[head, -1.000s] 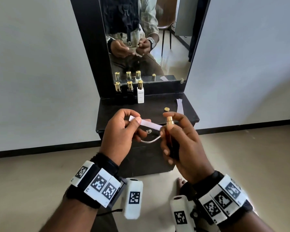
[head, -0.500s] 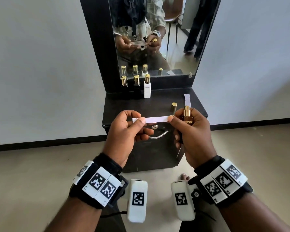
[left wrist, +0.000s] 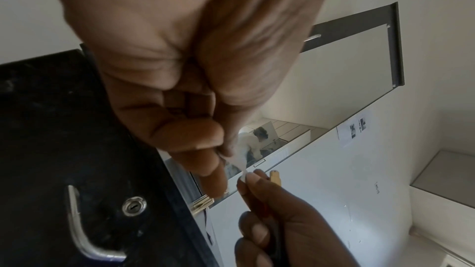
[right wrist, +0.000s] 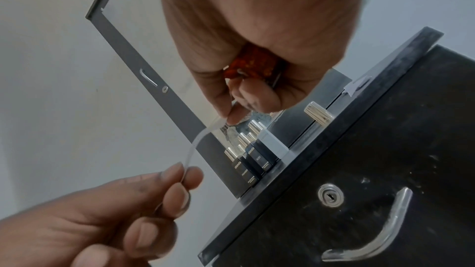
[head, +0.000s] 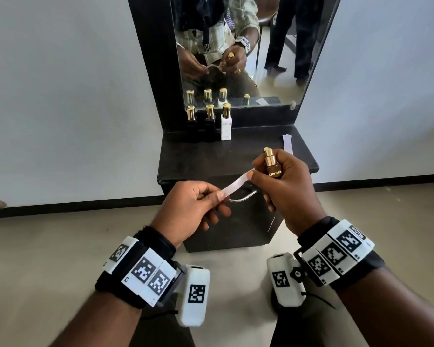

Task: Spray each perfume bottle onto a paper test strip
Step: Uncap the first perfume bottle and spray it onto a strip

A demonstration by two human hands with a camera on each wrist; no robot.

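Note:
A white paper test strip (head: pixel 236 185) stretches between my two hands in front of the black dresser. My left hand (head: pixel 219 196) pinches its lower left end between thumb and forefinger. My right hand (head: pixel 282 182) grips a brown perfume bottle (head: pixel 273 170) upright, its gold sprayer bare and pointing up. The right thumb and forefinger also pinch the strip's upper right end. In the right wrist view the bottle (right wrist: pixel 250 64) sits deep in the palm and the strip (right wrist: pixel 200 139) curves down to the left hand (right wrist: pixel 177 172). The left wrist view shows the strip (left wrist: pixel 240 162) pinched at both ends.
Two black bottles (head: pixel 191 123) (head: pixel 210 122) and a white bottle (head: pixel 226 125), all gold-capped, stand against the mirror (head: pixel 248 46). Spare strips (head: pixel 288 142) lie on the dresser top (head: pixel 198 161) at the right. A loose gold cap (right wrist: pixel 317 115) stands there too. A drawer handle (head: pixel 243 196) sits below the hands.
My right hand has turned the bottle upright, lifted it and taken hold of the strip's right end. The strip now slants up to the right between both hands.

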